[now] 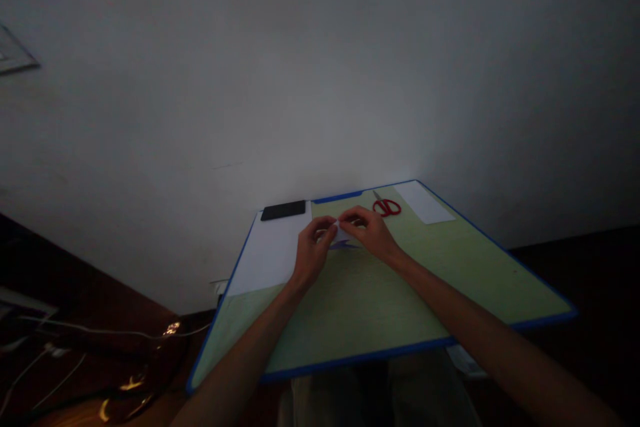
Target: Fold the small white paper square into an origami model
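Over the far middle of a green table with a blue edge (370, 307), both hands meet at a small piece of white paper (342, 235). My left hand (316, 240) is closed, pinching the paper's left side between thumb and fingers. From the other side my right hand (367, 228) pinches it too, its fingertips nearly touching those of the left. The paper looks folded, with a purplish shaded part low down; the fingers hide much of it. Just beyond the right hand lie red-handled scissors (387, 207), blades pointing away.
A white sheet (265, 253) covers the table's far left, with a black phone-like slab (283, 211) on it. A white paper strip (425, 203) lies at the far right. The table's far edge meets a pale wall (320, 80). White cables (115, 331) run at lower left.
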`<state>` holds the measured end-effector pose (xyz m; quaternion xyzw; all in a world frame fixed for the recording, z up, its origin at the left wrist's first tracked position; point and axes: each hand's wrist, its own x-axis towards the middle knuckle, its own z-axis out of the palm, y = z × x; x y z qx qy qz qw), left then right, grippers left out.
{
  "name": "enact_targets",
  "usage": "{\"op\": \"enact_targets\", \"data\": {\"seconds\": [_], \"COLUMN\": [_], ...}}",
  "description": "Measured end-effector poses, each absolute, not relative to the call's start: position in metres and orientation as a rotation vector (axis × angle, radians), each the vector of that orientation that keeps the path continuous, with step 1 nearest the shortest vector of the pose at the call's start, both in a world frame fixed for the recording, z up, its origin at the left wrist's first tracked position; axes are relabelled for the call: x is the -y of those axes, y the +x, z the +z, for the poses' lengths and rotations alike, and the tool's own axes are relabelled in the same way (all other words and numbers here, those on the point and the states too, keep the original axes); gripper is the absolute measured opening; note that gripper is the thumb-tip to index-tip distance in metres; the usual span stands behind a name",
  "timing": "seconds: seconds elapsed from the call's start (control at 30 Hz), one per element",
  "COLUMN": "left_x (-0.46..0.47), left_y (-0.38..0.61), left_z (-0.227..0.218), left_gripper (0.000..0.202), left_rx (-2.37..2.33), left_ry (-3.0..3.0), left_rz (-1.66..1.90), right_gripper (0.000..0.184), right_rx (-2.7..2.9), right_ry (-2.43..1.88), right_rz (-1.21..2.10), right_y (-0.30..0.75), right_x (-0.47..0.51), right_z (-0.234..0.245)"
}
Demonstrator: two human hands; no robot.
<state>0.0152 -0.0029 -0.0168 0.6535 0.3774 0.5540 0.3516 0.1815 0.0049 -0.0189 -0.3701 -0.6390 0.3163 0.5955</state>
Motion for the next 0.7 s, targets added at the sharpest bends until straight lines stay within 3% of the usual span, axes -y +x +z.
{"op": "enact_targets", "data": {"seconds": [0.33, 0.7], "left_x": [0.0000, 0.0002], "left_y": [0.0158, 0.0150], "left_z": [-0.0193, -0.0171], "left_gripper": [0.025, 0.029], "left_rx": [-0.998, -0.953], "left_ry": [1.694, 1.671], "left_rz": [1.474, 1.521], "right_gripper": [0.021, 0.015], "right_rx": [1.410, 1.532], "right_ry": [-0.847, -0.877], "right_rz": [0.793, 0.680], "right_y": [0.1775, 0.1807], "right_x": [-0.0088, -0.0089], "right_z": [-0.0253, -0.0246]}}
